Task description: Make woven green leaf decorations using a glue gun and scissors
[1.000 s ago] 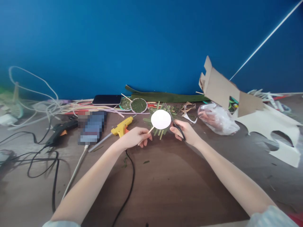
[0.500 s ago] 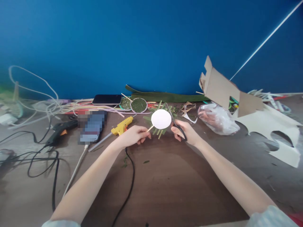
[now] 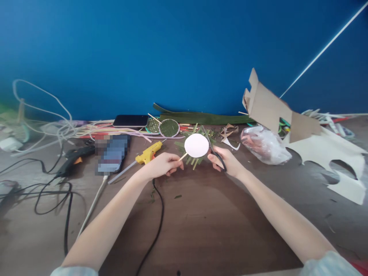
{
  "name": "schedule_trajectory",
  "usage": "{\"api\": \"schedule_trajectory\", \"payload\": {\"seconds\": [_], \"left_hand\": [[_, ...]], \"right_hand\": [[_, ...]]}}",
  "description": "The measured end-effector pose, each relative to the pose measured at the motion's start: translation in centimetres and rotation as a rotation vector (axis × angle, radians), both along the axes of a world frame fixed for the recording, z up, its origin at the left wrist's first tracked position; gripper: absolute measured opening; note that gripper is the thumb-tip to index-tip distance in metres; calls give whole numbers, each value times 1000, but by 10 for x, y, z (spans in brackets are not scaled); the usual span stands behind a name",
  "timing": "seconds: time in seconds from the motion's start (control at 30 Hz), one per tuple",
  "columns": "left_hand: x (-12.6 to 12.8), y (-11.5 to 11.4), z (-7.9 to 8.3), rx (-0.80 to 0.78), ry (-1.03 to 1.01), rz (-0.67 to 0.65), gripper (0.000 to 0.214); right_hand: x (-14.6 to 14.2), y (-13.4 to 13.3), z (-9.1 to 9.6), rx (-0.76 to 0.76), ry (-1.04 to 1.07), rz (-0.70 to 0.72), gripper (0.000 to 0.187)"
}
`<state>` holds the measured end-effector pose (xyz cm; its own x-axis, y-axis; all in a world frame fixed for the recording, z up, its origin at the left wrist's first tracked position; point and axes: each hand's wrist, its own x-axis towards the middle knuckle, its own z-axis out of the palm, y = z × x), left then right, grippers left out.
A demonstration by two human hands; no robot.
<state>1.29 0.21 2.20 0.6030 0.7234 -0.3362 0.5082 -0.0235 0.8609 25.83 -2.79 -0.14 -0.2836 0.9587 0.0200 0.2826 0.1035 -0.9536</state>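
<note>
1. Left hand (image 3: 164,165): fingers clamped on a stick (image 3: 183,156), beside the glue gun (image 3: 148,152).
2. Right hand (image 3: 227,161): fingers clamped on scissors (image 3: 220,161), well right of the glue gun.
3. White disc (image 3: 196,145): at the stick's end, right of the glue gun.

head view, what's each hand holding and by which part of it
The left hand holds the white disc by its thin stick. The right hand holds scissors by the black handles.
</note>
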Motion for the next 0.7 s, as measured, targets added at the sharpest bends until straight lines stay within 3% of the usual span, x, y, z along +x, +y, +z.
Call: {"api": "schedule_trajectory", "payload": {"seconds": [0.7], "left_hand": [[-3, 4, -2, 17, 4, 17, 29]], "right_hand": [[1, 0, 2, 45, -79, -14, 41]]}}
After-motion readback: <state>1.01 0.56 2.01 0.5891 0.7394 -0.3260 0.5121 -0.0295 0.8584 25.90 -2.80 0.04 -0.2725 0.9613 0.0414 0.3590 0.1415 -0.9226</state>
